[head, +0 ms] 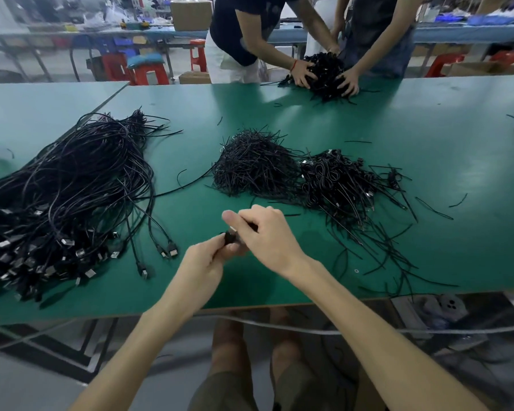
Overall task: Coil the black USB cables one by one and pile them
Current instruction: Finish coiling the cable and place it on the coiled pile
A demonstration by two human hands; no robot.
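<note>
Factory workshop, green workbench (368, 120); cable heaps (72, 185), plastic stools (198, 54)

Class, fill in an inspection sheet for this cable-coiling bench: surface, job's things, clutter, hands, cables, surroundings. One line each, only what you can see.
Surface: green table, with a seam at the far left.
Job's things: loose cable heap at left; tie pile at centre; coiled cable pile against its right side.
Clutter: stray ties scattered at front right.
Grippers: left hand and right hand both hold one black bundle above the table, fingers curled.
Cables: a pale cord hangs below the table's near edge.
Surroundings: two other people press on a far cable heap; red stools and a cardboard box stand behind.
</note>
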